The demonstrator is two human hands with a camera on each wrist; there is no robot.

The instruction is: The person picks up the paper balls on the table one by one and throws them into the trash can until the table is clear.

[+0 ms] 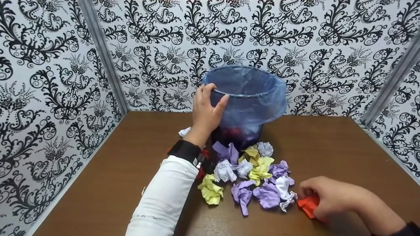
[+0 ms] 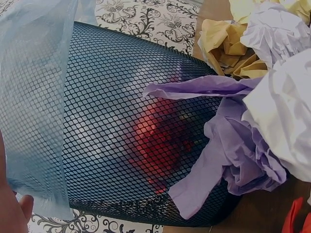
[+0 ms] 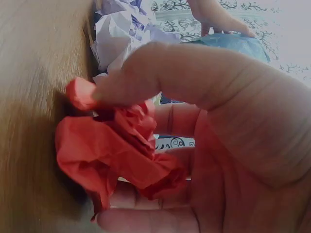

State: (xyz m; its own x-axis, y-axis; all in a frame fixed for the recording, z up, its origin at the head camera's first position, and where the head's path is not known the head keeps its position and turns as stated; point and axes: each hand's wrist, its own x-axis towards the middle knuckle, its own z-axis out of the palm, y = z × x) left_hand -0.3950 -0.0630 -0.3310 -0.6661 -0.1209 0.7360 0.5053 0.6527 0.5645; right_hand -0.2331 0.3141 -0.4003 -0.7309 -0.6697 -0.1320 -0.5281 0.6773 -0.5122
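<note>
A dark mesh wastebasket [image 2: 112, 111] lined with a blue plastic bag [image 1: 252, 109] stands towards the back of the brown table. My left hand [image 1: 207, 106] grips its rim at the left side, fingers hooked over the edge. At the front right, my right hand [image 1: 334, 196] holds a crumpled red paper [image 1: 308, 206] low at the tabletop; the right wrist view has the red paper [image 3: 112, 150] between thumb and fingers. Through the mesh, red crumpled paper [image 2: 158, 141] shows inside the basket. The basket's floor is hidden in the head view.
Several crumpled papers lie before the basket, among them yellow [image 1: 210, 190], purple [image 1: 267, 195], grey-white [image 1: 225, 171] and white [image 1: 284, 188] ones. Some red paper is partly hidden behind my left forearm [image 1: 164, 196]. Patterned walls [image 1: 157, 59] enclose the table's back and sides.
</note>
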